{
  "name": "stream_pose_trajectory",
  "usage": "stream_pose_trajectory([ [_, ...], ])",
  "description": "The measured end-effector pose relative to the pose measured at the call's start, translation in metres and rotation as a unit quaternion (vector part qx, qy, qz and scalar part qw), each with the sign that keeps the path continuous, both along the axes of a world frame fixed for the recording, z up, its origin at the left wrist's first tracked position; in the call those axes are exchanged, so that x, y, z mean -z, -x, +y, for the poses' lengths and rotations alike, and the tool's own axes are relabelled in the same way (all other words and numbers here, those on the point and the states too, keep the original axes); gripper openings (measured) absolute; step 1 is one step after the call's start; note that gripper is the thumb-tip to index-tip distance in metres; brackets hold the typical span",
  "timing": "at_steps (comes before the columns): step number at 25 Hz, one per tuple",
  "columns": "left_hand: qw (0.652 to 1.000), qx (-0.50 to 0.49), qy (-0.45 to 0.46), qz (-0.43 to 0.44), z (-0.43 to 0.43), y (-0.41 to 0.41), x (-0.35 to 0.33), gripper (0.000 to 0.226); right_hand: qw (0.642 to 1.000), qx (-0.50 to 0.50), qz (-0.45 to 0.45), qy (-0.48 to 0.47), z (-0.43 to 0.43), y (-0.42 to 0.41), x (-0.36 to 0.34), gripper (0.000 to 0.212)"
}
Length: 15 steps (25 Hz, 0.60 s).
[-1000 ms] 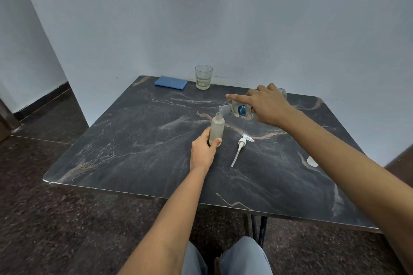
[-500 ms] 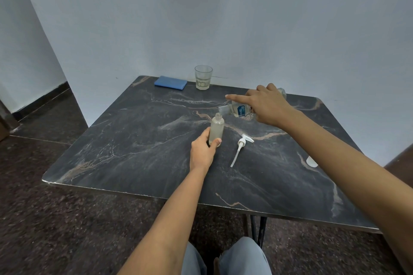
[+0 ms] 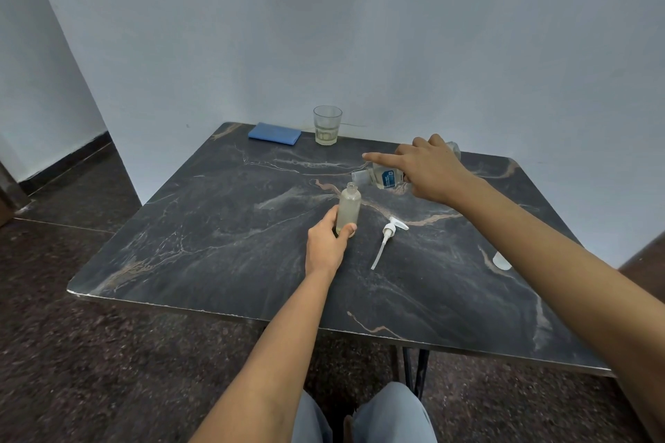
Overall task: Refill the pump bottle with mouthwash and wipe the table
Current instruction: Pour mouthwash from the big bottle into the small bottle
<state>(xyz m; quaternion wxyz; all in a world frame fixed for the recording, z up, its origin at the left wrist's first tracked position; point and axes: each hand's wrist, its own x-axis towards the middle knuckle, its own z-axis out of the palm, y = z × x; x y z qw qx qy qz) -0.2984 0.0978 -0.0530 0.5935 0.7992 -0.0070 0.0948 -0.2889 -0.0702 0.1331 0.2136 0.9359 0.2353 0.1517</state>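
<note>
A dark table (image 3: 223, 262) with light streaks fills the middle of the frame. It stands against a pale wall (image 3: 360, 29).

Near the middle of the frame a small bottle (image 3: 348, 207) stands upright on the table. It is cloudy, and its top is open. The left hand (image 3: 325, 244) comes up from the bottom of the frame and grips the low part of this bottle, with the thumb on the front.

Just above and to the right, the right hand (image 3: 428, 169) holds a clear mouthwash bottle (image 3: 381, 178) with a blue label. This hand is curled round it, but the pointing finger sticks out straight to the left. The mouthwash bottle is tipped over on its side, up off the table. Its mouth points left and is near the open top of the small bottle. I cannot tell if anything is pouring out.

A white pump (image 3: 387, 239) lies flat on the table, just to the right of the small bottle. It touches neither hand.

At the far edge of the table, in the upper middle of the frame, stands a glass (image 3: 326, 125) with a little pale drink in it. A folded blue cloth (image 3: 274, 133) lies just to its left.

A small white thing (image 3: 501, 260) lies on the table at the right, partly behind the right arm.
</note>
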Motion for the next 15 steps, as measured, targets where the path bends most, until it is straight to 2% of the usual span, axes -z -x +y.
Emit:
stream_pose_trajectory([
  [10,1.0,0.003,0.002,-0.005,0.0,0.003,-0.003,0.044,1.0,-0.003,-0.007,-0.003,-0.001,0.0,0.002,0.08],
  [15,1.0,0.001,-0.004,-0.004,0.001,0.001,-0.002,0.045,0.997,0.02,0.007,-0.077,-0.01,0.0,0.018,0.082],
])
